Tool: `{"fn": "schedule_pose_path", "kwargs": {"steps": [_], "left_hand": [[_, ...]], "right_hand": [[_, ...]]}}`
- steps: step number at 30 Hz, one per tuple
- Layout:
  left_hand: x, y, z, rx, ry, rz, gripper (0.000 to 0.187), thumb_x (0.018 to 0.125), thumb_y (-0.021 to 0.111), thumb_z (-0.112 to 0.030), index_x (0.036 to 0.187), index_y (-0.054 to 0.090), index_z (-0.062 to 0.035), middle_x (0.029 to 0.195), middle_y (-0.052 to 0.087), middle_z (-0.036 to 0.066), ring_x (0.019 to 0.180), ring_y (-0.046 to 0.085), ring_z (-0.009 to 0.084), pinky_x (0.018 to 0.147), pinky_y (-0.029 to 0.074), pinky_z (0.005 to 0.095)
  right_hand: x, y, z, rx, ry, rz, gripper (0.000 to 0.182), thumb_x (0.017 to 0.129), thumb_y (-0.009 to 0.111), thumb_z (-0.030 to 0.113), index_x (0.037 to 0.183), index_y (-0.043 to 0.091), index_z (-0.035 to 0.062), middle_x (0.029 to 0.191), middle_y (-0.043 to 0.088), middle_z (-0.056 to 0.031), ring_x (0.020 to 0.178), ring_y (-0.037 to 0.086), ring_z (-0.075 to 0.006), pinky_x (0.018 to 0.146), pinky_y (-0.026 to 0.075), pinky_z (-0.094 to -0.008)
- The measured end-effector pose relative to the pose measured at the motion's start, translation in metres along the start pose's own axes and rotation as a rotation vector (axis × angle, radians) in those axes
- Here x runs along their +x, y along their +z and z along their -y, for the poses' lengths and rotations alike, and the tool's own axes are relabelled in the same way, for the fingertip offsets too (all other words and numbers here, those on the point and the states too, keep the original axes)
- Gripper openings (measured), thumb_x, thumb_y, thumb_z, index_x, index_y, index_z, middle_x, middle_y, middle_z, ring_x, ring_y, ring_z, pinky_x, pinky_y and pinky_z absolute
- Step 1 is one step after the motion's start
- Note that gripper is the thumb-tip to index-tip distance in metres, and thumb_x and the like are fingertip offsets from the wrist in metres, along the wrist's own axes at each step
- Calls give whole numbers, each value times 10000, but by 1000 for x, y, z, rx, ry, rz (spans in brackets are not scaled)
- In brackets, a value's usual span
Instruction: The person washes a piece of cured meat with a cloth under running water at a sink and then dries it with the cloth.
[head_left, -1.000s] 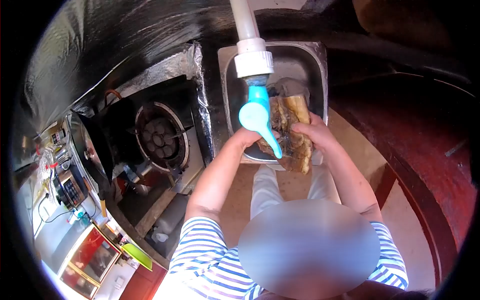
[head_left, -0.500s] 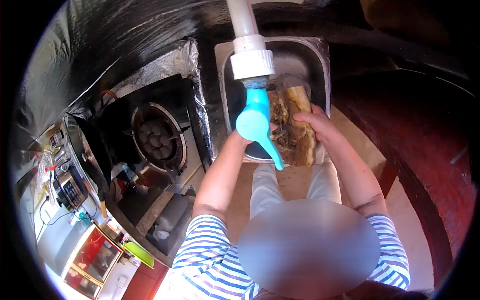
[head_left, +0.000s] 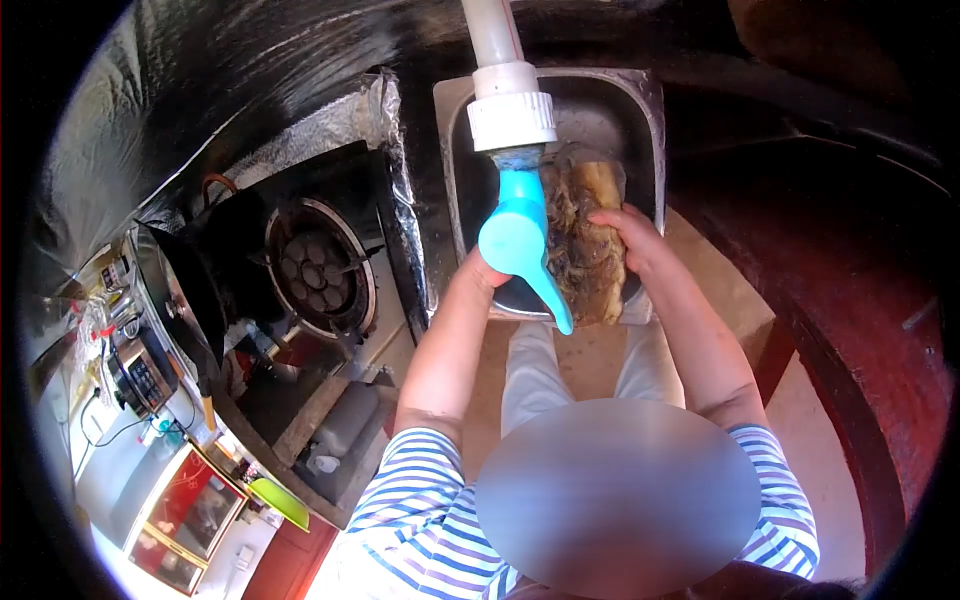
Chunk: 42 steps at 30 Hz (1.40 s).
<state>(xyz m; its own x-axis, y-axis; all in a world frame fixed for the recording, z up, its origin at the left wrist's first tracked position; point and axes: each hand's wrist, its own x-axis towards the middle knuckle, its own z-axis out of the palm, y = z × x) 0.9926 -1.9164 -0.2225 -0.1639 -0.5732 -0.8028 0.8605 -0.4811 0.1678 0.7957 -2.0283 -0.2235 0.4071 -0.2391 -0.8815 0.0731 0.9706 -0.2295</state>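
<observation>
A large, brown and yellowish slab (head_left: 588, 245), which looks like meat, lies tilted over the metal sink (head_left: 652, 120), its near end at the front rim. My right hand (head_left: 632, 237) grips its right edge, thumb on top and the other fingers underneath. My left hand (head_left: 487, 268) reaches in from the left; its fingers are hidden behind the blue tap (head_left: 513, 238), so what they touch does not show. The tap hangs over the sink's left part from a white pipe (head_left: 492, 35).
On the left are a round gas burner (head_left: 318, 268) and a black pan (head_left: 190, 290). Foil (head_left: 385, 110) lines the sink's left side. A dark red surface (head_left: 840, 290) curves along the right. A green board (head_left: 279, 503) is at lower left.
The slab has turned slightly and its upper face now lies flatter, with my right hand still on its edge. My left fingertips, partly visible before, have gone behind the tap.
</observation>
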Motion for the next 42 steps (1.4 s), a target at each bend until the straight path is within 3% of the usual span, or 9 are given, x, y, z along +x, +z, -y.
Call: {"fn": "schedule_pose_path", "kwargs": {"steps": [3,7,8,11,15,22,24,28,42], "left_hand": [[8,-21,12,-142,92,114,509,773,608,-82,1254,440,-93,1201,515,117,1114,463,311,919,365,532],[28,-43,25,-60,145,-7,651,705,683,-75,1283,383,-79,1156,533,91,1076,488,289,895,381,475],[29,-28,24,0,216,-190,664,684,702,-85,1271,391,-79,1141,538,83,1063,493,283,884,393,456],[44,-28,29,167,419,-438,582,655,725,-128,1179,478,-73,1087,554,59,1018,506,258,855,417,405],[54,-61,32,-4,336,-225,295,712,668,-150,992,606,-85,1037,585,71,975,526,255,862,422,404],[50,-16,32,97,461,-357,324,712,660,-109,1015,572,-36,981,587,79,971,536,242,850,442,379],[58,-13,34,12,500,-568,408,687,681,-88,1059,533,-10,958,581,93,963,539,234,830,455,349],[77,-30,39,150,482,-529,484,663,700,-76,1096,502,8,975,582,115,952,550,241,821,463,347],[92,-59,59,16,388,-361,467,750,679,-199,1158,520,-37,1093,580,101,1008,537,261,894,426,390]], "right_hand": [[16,-12,-4,25,-32,-6,499,674,687,72,1113,469,-28,1004,582,-143,912,583,-254,770,499,-363],[17,3,-11,29,-139,-58,443,685,672,62,1086,510,-32,975,597,-140,879,594,-251,754,495,-354],[17,6,-16,11,-233,-9,419,698,661,61,1082,522,-32,965,604,-138,852,601,-248,734,496,-348],[19,19,-25,51,-280,-150,398,706,653,74,1069,525,-27,933,610,-121,838,606,-238,745,498,-346],[27,7,-21,30,-215,-159,383,711,654,86,1056,529,-24,928,612,-116,826,609,-224,727,504,-344],[29,12,-28,85,-298,-209,334,720,637,78,1019,543,-36,879,616,-125,765,606,-225,657,494,-327],[38,13,-33,78,-343,-221,341,717,639,75,1024,540,-36,888,615,-123,769,602,-217,661,487,-315],[39,13,-41,-72,-512,-321,355,712,642,59,1034,527,-36,914,609,-110,790,587,-193,681,466,-286],[44,-4,-46,76,-447,-239,348,728,613,30,1056,515,-30,945,601,-113,808,586,-202,696,475,-311]]}}
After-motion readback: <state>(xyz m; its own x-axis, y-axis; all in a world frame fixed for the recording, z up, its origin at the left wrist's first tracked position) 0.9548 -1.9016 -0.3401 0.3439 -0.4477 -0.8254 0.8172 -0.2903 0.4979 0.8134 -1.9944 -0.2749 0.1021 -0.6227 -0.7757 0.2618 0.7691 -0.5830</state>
